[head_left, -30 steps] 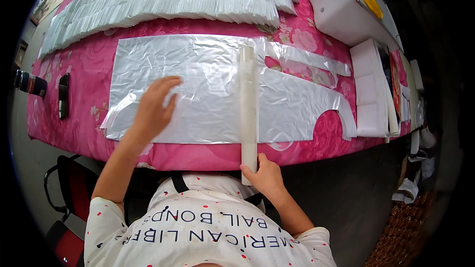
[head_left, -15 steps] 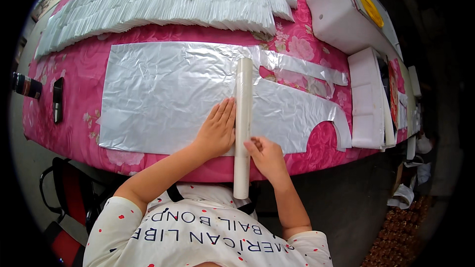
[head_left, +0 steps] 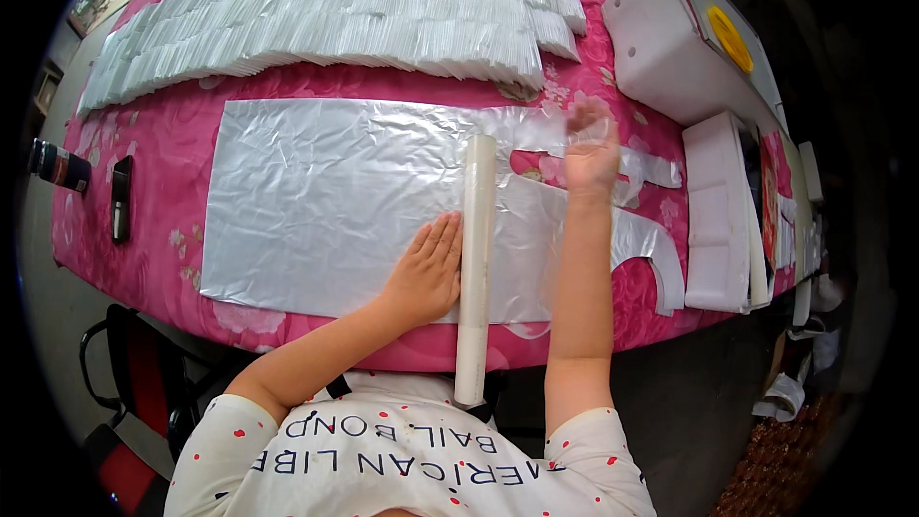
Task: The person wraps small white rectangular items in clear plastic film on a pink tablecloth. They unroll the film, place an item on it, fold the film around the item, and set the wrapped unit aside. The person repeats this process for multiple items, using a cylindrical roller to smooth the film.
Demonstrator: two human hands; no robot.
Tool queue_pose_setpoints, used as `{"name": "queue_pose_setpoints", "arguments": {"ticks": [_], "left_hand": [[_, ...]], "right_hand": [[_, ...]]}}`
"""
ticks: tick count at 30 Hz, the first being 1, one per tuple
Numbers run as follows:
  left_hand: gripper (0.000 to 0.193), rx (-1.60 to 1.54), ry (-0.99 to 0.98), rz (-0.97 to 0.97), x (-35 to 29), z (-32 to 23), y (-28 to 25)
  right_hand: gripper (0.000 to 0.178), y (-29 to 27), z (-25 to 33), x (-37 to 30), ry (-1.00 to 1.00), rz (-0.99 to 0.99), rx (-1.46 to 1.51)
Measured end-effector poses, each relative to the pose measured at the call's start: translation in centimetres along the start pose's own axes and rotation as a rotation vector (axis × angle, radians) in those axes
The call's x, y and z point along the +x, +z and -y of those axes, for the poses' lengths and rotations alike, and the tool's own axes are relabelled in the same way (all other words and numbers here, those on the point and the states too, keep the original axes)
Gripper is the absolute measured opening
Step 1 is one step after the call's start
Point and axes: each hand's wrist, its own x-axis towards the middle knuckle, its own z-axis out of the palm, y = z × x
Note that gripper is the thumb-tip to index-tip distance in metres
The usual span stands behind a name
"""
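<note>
A thin, shiny, whitish plastic apron (head_left: pixel 325 201) is spread flat on the table, its strap ends and cut-out curves toward the right. Across it lies a long pale tube (head_left: pixel 476 258), pointing toward me and jutting past the table's near edge. My left hand (head_left: pixel 428 273) rests flat on the apron with fingers stretched out, its fingertips against the tube's left side. Over the strap end, right of the tube, my right hand (head_left: pixel 591 148) reaches far out, somewhat blurred. Its fingers look extended, and I see nothing held in it.
Rows of folded white plastic packets (head_left: pixel 335 24) line the far side of the pink flowered tablecloth (head_left: pixel 153 230). A phone (head_left: pixel 121 199) and a dark jar (head_left: pixel 59 165) lie at the left. White foam boxes (head_left: pixel 661 38) stand at the right. A red-and-black chair (head_left: pixel 139 364) is at lower left.
My right hand has left the near part of the tube and moved away from me and rightward over the strap end. My left hand stays beside the tube. The view has shifted slightly.
</note>
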Motion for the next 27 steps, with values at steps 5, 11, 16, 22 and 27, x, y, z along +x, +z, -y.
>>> {"name": "queue_pose_setpoints", "arguments": {"ticks": [5,11,16,22,27], "left_hand": [[0.057,-0.007,0.021,-0.008,0.1,0.0,0.3],[0.055,-0.027,0.020,-0.051,0.0,0.3,0.8],[0.053,-0.087,0.085,-0.199,-0.3,0.6,1.5],[0.054,0.045,0.062,-0.191,0.2,0.3,2.7],[0.054,0.047,0.056,-0.114,0.0,-0.3,1.9]], "right_hand": [[0.038,2.1,9.3,2.4,-0.326,-0.169,-0.144],[0.043,11.7,3.2,-1.6,-0.299,0.124,-0.616],[0.038,14.5,-14.9,-12.1,-0.116,0.725,-1.107],[0.064,15.3,-26.3,-21.4,0.109,1.214,-1.802],[0.046,22.3,-17.4,-22.6,0.199,1.720,-1.344]]}}
